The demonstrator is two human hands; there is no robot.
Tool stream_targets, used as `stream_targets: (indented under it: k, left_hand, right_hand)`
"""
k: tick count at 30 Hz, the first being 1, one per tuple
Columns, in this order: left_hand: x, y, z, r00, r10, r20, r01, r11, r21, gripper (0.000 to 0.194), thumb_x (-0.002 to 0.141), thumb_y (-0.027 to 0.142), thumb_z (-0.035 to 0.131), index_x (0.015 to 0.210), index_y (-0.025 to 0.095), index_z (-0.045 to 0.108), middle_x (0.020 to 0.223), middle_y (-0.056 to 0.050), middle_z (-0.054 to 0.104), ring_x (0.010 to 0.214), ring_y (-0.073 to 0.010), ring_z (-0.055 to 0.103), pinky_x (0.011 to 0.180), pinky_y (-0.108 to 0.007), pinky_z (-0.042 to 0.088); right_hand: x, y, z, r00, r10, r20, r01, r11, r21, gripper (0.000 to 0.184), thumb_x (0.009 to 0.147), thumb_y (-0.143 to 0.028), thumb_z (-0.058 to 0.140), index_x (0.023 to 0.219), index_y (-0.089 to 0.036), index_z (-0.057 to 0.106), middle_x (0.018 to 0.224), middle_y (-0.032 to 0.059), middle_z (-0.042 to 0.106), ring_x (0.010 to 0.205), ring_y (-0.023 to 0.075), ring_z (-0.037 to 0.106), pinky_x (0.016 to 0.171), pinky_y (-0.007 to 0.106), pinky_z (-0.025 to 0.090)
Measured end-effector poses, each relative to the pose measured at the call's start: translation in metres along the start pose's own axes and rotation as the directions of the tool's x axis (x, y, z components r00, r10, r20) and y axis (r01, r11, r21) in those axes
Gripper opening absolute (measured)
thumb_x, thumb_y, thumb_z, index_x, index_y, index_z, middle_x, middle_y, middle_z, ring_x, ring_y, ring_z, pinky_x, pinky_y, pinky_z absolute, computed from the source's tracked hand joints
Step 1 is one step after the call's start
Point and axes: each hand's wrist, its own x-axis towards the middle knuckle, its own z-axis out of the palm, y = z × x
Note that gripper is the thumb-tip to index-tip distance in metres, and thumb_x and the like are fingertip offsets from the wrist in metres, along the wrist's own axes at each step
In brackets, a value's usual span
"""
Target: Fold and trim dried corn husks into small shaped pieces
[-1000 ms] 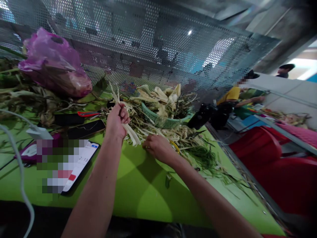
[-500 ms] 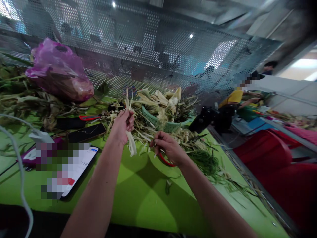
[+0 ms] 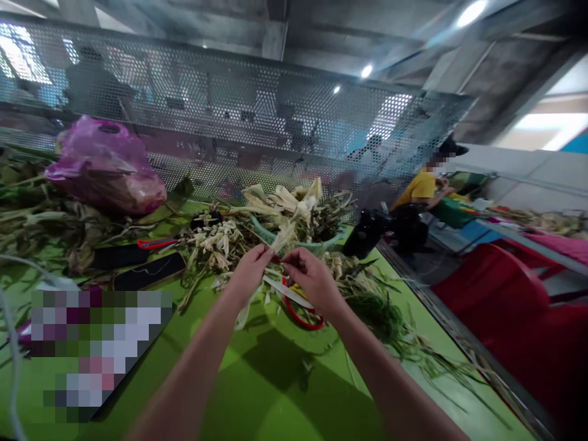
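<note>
The left hand (image 3: 252,269) pinches a pale husk strip (image 3: 285,237) in front of the green basket (image 3: 263,233), apparently to steady it; the right hand (image 3: 311,280) curls beside it, its grip unclear. A red handle (image 3: 307,324) lies below, within easy reach.

The head view faces forward — and down (near) — over the table (image 3: 275,410).

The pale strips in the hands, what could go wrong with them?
The pale strips pinched in the left hand look thin and dry, so they might tear if pulled hard. A red loop, perhaps a scissors handle, lies close to the right hand and could snag a strip or get bumped. The green basket is heaped above its rim, so a knock might spill some bits.
</note>
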Motion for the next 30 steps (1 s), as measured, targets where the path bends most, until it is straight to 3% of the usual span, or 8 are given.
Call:
stream_targets:
  k: [3,8,12,16,20,22,26,30]
  left_hand:
    - [0.001,-0.007,0.007,0.996,0.068,0.055,-0.077,0.98,0.182,0.022,0.082,0.034,0.054,0.066,0.018,0.054,0.059,0.004,0.044,0.055,-0.0103,0.036,0.051,-0.022,0.027]
    - [0.001,-0.013,0.012,0.993,0.084,0.086,-0.105,0.951,0.29,0.026,0.081,0.036,0.053,0.061,0.018,0.05,0.061,0.003,0.043,0.061,-0.0122,0.037,0.056,-0.024,0.028]
    - [-0.002,-0.014,0.013,0.997,0.009,0.076,-0.027,0.972,0.234,0.029,0.08,0.041,0.054,0.063,0.019,0.048,0.057,0.004,0.04,0.055,-0.011,0.032,0.053,-0.024,0.025]
    - [-0.004,-0.011,0.015,0.997,-0.055,0.049,0.047,0.989,0.142,0.028,0.079,0.044,0.055,0.068,0.019,0.05,0.057,0.005,0.039,0.051,-0.0096,0.03,0.05,-0.023,0.025]
    - [-0.004,-0.011,0.016,0.997,-0.055,0.055,0.047,0.989,0.141,0.027,0.078,0.044,0.057,0.069,0.019,0.053,0.058,0.004,0.043,0.052,-0.0098,0.033,0.05,-0.022,0.026]
    - [-0.004,-0.013,0.017,0.994,-0.052,0.093,0.037,0.987,0.157,0.026,0.077,0.043,0.057,0.071,0.018,0.057,0.06,0.003,0.047,0.053,-0.0107,0.036,0.05,-0.022,0.027]
    - [-0.004,-0.016,0.019,0.981,-0.068,0.181,0.046,0.991,0.126,0.026,0.076,0.043,0.059,0.081,0.018,0.063,0.07,0.0,0.056,0.06,-0.0116,0.043,0.054,-0.022,0.031]
    - [-0.009,-0.011,0.023,0.96,-0.183,0.211,0.169,0.982,0.083,0.028,0.076,0.046,0.06,0.081,0.018,0.063,0.067,0.001,0.054,0.055,-0.0092,0.04,0.051,-0.021,0.028]
  right_hand:
    - [-0.003,0.002,-0.002,0.998,-0.048,-0.037,0.044,0.995,-0.085,0.01,0.083,-0.026,0.055,0.091,-0.021,0.056,0.074,-0.0005,0.059,0.061,0.0131,0.054,0.058,0.025,0.045]
    - [-0.005,0.009,-0.007,0.995,-0.048,-0.092,0.043,0.998,-0.052,0.011,0.081,-0.029,0.059,0.087,-0.02,0.056,0.075,0.0006,0.059,0.066,0.0145,0.054,0.06,0.026,0.046]
    - [-0.004,0.014,-0.011,0.992,0.056,-0.109,-0.043,0.992,0.116,0.014,0.075,-0.029,0.066,0.081,-0.019,0.057,0.07,-0.0009,0.057,0.061,0.0133,0.054,0.058,0.025,0.046]
    - [-0.005,0.013,-0.012,0.983,0.178,-0.047,-0.165,0.967,0.196,0.016,0.074,-0.033,0.067,0.077,-0.018,0.062,0.063,-0.0018,0.059,0.055,0.0127,0.055,0.056,0.025,0.043]
    - [-0.005,0.013,-0.008,0.964,0.259,0.056,-0.264,0.921,0.286,0.026,0.073,-0.039,0.068,0.086,-0.017,0.068,0.068,-0.0003,0.063,0.056,0.0125,0.056,0.056,0.025,0.043]
    - [-0.005,0.014,-0.006,0.961,0.263,0.086,-0.277,0.894,0.352,0.028,0.071,-0.039,0.07,0.087,-0.017,0.069,0.071,-0.0002,0.064,0.057,0.0114,0.054,0.055,0.024,0.042]
    - [-0.006,0.014,-0.003,0.957,0.29,0.014,-0.254,0.813,0.524,0.025,0.064,-0.035,0.076,0.08,-0.018,0.068,0.071,-0.0007,0.064,0.058,0.0111,0.053,0.057,0.024,0.042]
    - [-0.006,0.013,-0.003,0.958,0.28,-0.054,-0.194,0.777,0.599,0.021,0.062,-0.031,0.077,0.073,-0.018,0.064,0.068,-0.002,0.062,0.059,0.0105,0.053,0.059,0.024,0.042]
